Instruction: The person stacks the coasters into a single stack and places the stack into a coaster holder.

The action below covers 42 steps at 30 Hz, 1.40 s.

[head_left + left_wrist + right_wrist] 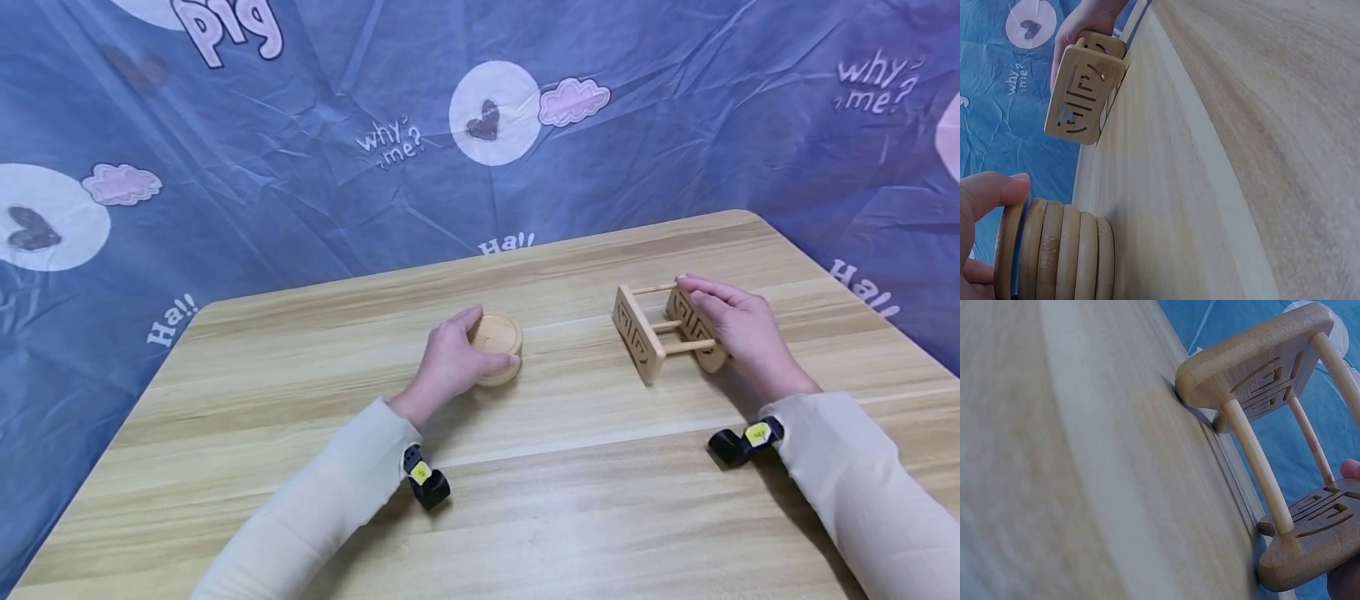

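My left hand (450,357) pinches the top round wooden coaster (1007,253) between thumb and fingers. In the left wrist view a thin gap parts it from the coaster stack (1069,256), several pale wooden discs piled on the table. To the right, my right hand (750,337) grips the far-right panel of a wooden coaster rack (637,333). The rack has two cut-out patterned end panels joined by round rods (1259,465). It stands at the tabletop with nothing between its panels. The right palm hides part of the gripped panel.
Both hands work over a light wood-grain table (570,517). Behind the table's far edge hangs a blue printed cloth (315,200). Black wrist cameras (429,479) sit below each cuff, close above the table.
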Each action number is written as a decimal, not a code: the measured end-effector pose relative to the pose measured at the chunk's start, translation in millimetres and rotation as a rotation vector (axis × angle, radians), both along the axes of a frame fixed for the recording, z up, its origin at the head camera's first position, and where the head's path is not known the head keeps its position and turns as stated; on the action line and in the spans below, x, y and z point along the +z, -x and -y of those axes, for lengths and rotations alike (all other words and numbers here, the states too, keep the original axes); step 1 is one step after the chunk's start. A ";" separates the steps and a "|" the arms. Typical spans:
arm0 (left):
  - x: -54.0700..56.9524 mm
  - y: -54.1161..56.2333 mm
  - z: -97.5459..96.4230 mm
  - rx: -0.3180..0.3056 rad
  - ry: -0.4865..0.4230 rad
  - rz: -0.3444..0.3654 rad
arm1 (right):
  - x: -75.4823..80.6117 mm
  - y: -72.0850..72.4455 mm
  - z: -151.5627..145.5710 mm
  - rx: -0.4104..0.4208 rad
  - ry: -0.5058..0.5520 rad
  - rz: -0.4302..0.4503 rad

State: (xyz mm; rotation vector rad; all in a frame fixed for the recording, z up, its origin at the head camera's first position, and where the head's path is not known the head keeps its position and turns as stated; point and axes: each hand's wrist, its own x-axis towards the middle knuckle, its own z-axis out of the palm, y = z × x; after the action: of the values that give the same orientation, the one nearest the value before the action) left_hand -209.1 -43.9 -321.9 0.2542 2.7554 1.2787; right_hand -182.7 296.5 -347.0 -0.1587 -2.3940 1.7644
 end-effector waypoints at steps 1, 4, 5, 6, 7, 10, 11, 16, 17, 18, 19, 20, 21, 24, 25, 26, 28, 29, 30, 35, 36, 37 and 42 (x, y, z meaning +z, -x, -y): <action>-0.5 0.2 0.1 -0.001 0.000 -0.003 | -0.1 0.2 -0.1 0.006 0.019 -0.003; -1.8 0.5 1.0 -0.002 0.001 -0.019 | 0.2 0.6 -0.4 0.026 0.074 -0.018; -2.2 0.6 1.2 -0.003 0.001 -0.024 | 0.3 0.7 -0.4 0.028 0.093 -0.022; -2.4 0.7 1.5 -0.004 0.001 -0.029 | 0.4 0.8 -0.3 0.028 0.110 -0.026; -2.5 0.7 1.7 -0.006 -0.001 -0.033 | 0.5 1.0 -0.3 0.029 0.123 -0.029; -2.9 0.9 2.0 -0.008 -0.011 -0.032 | 0.8 1.2 -0.4 0.018 0.103 -0.025; -3.0 0.7 2.0 -0.007 -0.013 -0.025 | 0.9 1.3 -0.5 0.014 0.097 -0.022; -6.7 0.2 1.7 0.000 -0.049 0.007 | 1.0 1.7 -1.1 0.016 0.131 -0.028; -8.2 -0.2 1.7 0.002 -0.055 0.010 | 1.0 1.7 -1.3 0.018 0.146 -0.030; -9.9 -0.7 1.8 0.002 -0.063 0.009 | 1.2 1.7 -1.2 0.018 0.146 -0.029; -12.1 -1.3 2.2 0.000 -0.073 0.004 | 1.3 1.4 -1.0 0.016 0.126 -0.028; -14.3 -2.2 3.0 -0.004 -0.083 -0.003 | 1.3 1.3 -0.6 0.016 0.130 -0.033; -16.7 -3.2 4.0 -0.007 -0.094 -0.012 | 1.1 1.3 -0.4 0.017 0.143 -0.034; -23.0 -6.5 9.0 -0.017 -0.142 -0.031 | 0.8 1.9 0.1 0.022 0.167 -0.029; -24.7 -7.5 11.4 -0.024 -0.160 -0.037 | 0.7 2.2 -0.3 0.028 0.207 -0.027; -26.0 -8.5 14.0 -0.026 -0.181 -0.032 | 0.9 2.5 -1.1 0.033 0.256 -0.024; -28.1 -10.4 20.3 -0.036 -0.214 -0.017 | 3.2 2.0 -4.6 0.038 0.274 0.004; -29.0 -11.1 24.1 -0.045 -0.228 -0.005 | 5.3 1.4 -6.8 0.041 0.316 0.022; -30.0 -11.4 28.0 -0.055 -0.245 0.008 | 7.7 0.9 -9.2 0.044 0.347 0.030; -33.5 -9.0 44.8 -0.131 -0.326 0.023 | 33.5 3.2 -9.1 0.031 0.252 0.025; -33.6 -8.0 46.6 -0.147 -0.336 0.020 | 41.6 3.9 -4.1 0.034 0.153 0.032; -33.6 -6.9 47.7 -0.161 -0.342 0.020 | 50.5 4.3 2.8 0.044 0.047 0.049; -34.8 -2.2 45.7 -0.201 -0.309 0.056 | 80.8 5.1 59.8 0.294 -0.464 0.083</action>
State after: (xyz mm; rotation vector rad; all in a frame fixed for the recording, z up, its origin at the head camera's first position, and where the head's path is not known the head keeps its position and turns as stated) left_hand -206.9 -89.6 -356.7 0.4957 2.4041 1.6204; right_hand -187.8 236.6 -266.2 0.1906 -2.9328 1.2599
